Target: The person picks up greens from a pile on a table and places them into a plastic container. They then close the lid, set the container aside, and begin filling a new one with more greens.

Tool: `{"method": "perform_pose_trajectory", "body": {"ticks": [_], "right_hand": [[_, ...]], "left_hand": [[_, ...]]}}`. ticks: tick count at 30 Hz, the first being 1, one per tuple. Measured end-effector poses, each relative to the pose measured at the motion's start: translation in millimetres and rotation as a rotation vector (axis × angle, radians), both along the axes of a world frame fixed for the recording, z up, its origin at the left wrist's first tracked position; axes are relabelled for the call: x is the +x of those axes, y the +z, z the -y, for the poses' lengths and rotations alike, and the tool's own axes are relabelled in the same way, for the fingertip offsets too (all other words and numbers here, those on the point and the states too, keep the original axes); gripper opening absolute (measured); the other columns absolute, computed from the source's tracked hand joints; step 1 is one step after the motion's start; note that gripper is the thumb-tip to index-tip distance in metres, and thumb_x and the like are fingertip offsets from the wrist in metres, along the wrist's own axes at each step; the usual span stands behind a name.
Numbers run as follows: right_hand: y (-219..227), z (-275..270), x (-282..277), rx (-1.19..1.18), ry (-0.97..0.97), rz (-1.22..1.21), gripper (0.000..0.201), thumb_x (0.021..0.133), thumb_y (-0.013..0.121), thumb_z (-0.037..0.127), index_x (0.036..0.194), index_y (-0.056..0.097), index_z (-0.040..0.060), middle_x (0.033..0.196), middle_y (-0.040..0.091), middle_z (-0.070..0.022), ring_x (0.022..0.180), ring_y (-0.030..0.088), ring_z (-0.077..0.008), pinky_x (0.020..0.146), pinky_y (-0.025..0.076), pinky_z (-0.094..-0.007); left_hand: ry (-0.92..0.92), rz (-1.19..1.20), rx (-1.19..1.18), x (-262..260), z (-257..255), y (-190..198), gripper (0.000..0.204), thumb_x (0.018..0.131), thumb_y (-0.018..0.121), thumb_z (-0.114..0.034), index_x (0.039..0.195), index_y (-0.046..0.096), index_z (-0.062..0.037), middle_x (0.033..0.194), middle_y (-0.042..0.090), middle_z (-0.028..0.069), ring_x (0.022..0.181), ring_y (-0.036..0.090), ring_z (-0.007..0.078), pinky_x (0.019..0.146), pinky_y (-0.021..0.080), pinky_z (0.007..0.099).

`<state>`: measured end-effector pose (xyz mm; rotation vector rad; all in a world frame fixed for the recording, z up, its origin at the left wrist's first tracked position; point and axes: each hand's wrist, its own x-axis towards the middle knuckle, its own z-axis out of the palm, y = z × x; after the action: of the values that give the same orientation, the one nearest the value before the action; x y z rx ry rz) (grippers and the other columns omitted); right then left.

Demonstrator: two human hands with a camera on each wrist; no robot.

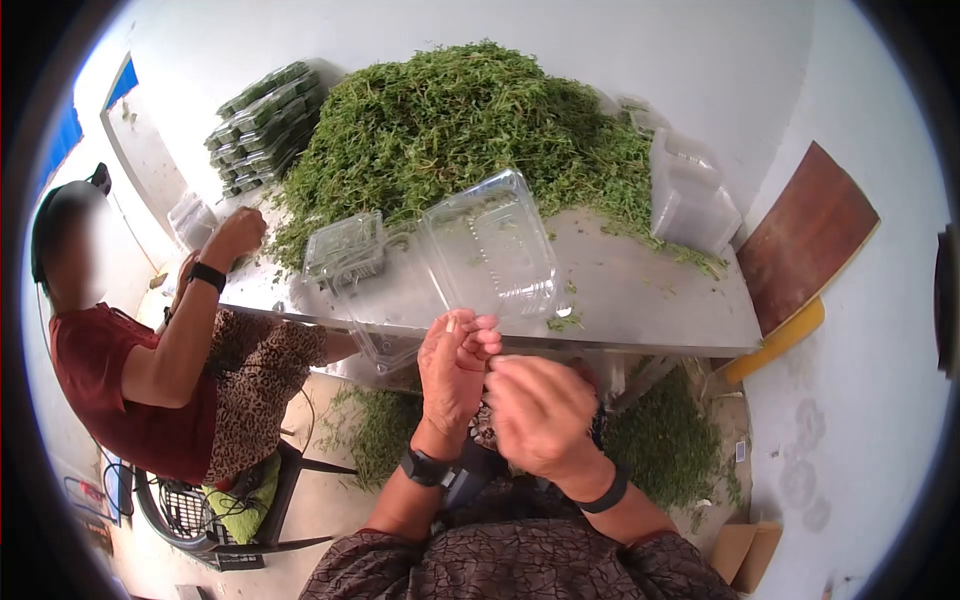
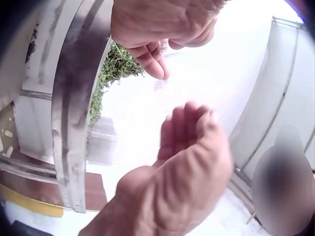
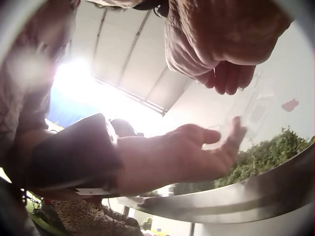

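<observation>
My left hand [image 1: 460, 365] is raised in front of the table edge, palm up with the fingers loosely bent. Beside it is my right hand [image 1: 540, 405], blurred in the head view. In the left wrist view the right hand [image 2: 187, 162] is cupped, and nothing shows in it. Both hands are close together, fingertips toward each other. Just beyond them, a clear plastic clamshell box [image 1: 490, 250] lies unfolded at the table's front edge, part of it overhanging. To its left sits a closed clamshell box [image 1: 345, 245] with greens inside.
A large heap of green stems [image 1: 450, 120] covers the back of the metal table [image 1: 690, 310]. Filled boxes [image 1: 265, 130] are stacked at left, nested clear boxes [image 1: 690, 190] at right. Another person [image 1: 140, 360] sits at left. More greens [image 1: 665, 430] lie under the table.
</observation>
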<state>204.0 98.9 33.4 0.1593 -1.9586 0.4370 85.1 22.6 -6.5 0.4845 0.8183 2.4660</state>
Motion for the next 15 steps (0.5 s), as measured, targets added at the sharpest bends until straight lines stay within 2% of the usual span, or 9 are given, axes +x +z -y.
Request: {"method": "perform_pose_trajectory", "body": {"ticks": [4,5,7,9,11,13,15], "right_hand": [[7.4,-23.4,14.8,-0.139,-0.158,-0.119,0.026,0.076,0.067,0.007,0.1,0.062,-0.0024,0.096,0.065,-0.0144,0.084,0.063,-0.03,0.072,0.053,-0.0375],[8.9,-27.9,17.4,-0.133,-0.184,-0.118,0.029,0.077,0.067,0.008,0.103,0.061,-0.0026,0.097,0.065,-0.0153,0.082,0.063,-0.0309,0.071,0.053,-0.037],[7.9,-29.1,18.7,-0.186,-0.164,-0.123,0.032,0.079,0.067,0.011,0.106,0.06,-0.0029,0.097,0.065,-0.0163,0.082,0.064,-0.031,0.071,0.052,-0.0363],[6.8,-24.8,21.2,-0.226,-0.112,-0.109,0.034,0.079,0.068,0.013,0.108,0.059,-0.0032,0.097,0.065,-0.0167,0.081,0.063,-0.0302,0.069,0.052,-0.0355],[8.2,-21.0,23.4,-0.268,-0.058,-0.092,0.036,0.08,0.069,0.016,0.109,0.058,-0.0034,0.097,0.064,-0.0172,0.08,0.063,-0.0293,0.068,0.052,-0.0348],[12.3,-17.5,27.4,-0.28,0.021,-0.102,0.041,0.08,0.072,0.023,0.108,0.058,-0.0042,0.095,0.064,-0.0173,0.075,0.062,-0.0265,0.064,0.052,-0.0329],[18.0,-15.6,33.4,-0.26,0.02,-0.09,0.043,0.08,0.073,0.025,0.108,0.058,-0.0042,0.093,0.064,-0.0163,0.072,0.062,-0.0251,0.062,0.051,-0.0321]], "left_hand": [[0.029,0.102,0.043,3.6,10.2,10.7,0.017,0.094,0.056,-0.018,0.1,0.056,-0.0017,0.094,0.066,0.0155,0.069,0.06,0.0152,0.066,0.049,0.0261],[-0.033,0.109,0.071,5.2,11.9,11.1,0.016,0.093,0.057,-0.018,0.098,0.056,-0.0024,0.091,0.066,0.0135,0.066,0.057,0.0136,0.064,0.047,0.0245],[-0.098,0.117,0.098,9.5,12.9,10.7,0.015,0.093,0.058,-0.018,0.095,0.057,-0.003,0.088,0.066,0.0115,0.064,0.055,0.0121,0.061,0.045,0.0229],[-0.26,0.242,0.161,14.9,12.5,8.7,0.017,0.092,0.059,-0.019,0.093,0.056,-0.0033,0.082,0.065,0.0083,0.06,0.051,0.0099,0.058,0.042,0.0219],[-0.276,0.219,0.161,19.1,10.3,5.9,0.017,0.092,0.06,-0.019,0.091,0.055,-0.0035,0.077,0.062,0.0065,0.058,0.047,0.0084,0.056,0.039,0.022],[-0.407,0.162,0.209,22.0,11.0,4.2,0.014,0.091,0.06,-0.017,0.09,0.054,-0.0042,0.075,0.06,0.0053,0.057,0.046,0.0078,0.055,0.038,0.0215],[-0.397,0.188,0.192,25.2,11.9,3.7,0.013,0.091,0.06,-0.016,0.091,0.054,-0.0042,0.075,0.06,0.0052,0.057,0.046,0.0078,0.055,0.038,0.0214]]}}
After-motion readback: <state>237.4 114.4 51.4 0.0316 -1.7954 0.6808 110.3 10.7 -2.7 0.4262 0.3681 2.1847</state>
